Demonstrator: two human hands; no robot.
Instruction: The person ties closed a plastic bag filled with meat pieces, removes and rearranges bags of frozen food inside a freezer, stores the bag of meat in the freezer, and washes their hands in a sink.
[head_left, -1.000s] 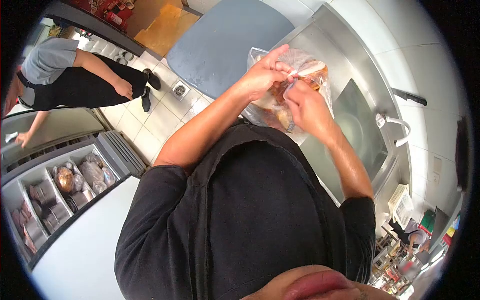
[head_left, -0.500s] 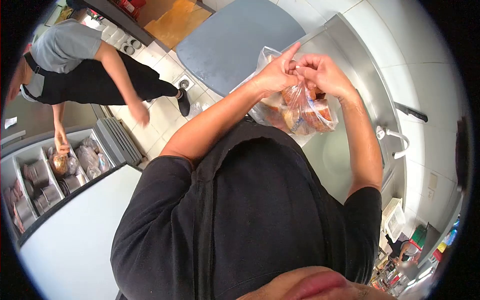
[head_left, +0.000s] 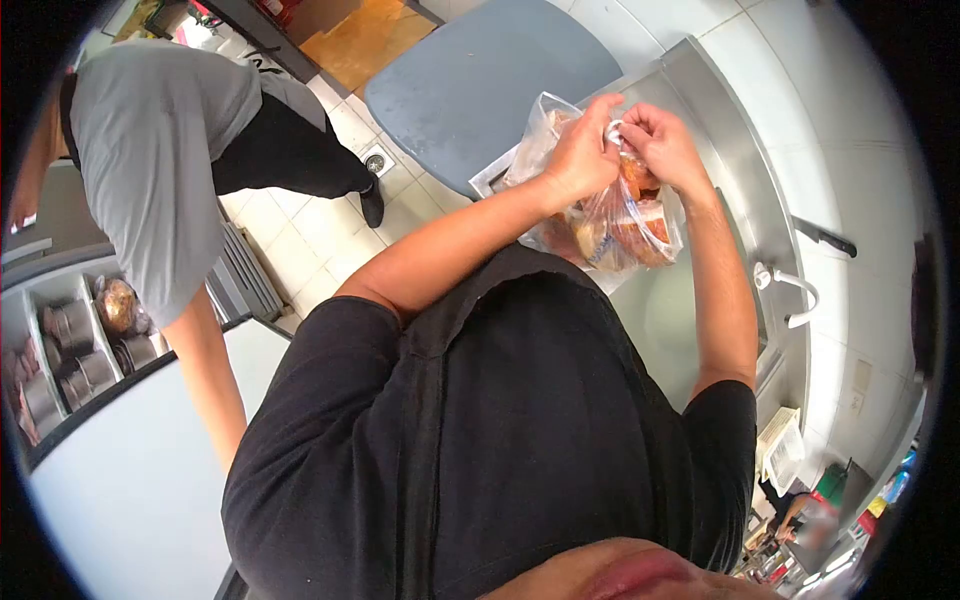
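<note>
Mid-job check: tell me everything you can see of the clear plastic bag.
The clear plastic bag is thin, crinkled and see-through, with some faint blue print low on its side. Browned, chunky contents bulge its lower part. Its neck is gathered between the left hand and right hand, with loose film flaring beyond the left. It sits in front of the person's torso; whether its base is supported is unclear.

Thin, wrinkled, glossy transparent film is noted in the plastic bag (head_left: 645,238); a smooth metallic sheen is shown by the steel desk (head_left: 703,108). Smooth, matt plastic is suggested by the grey panel (head_left: 490,80), whereas glossy glazing is seen on the wall tiles (head_left: 775,95). Matt woven cloth is observed in the black apron (head_left: 550,430).
</note>
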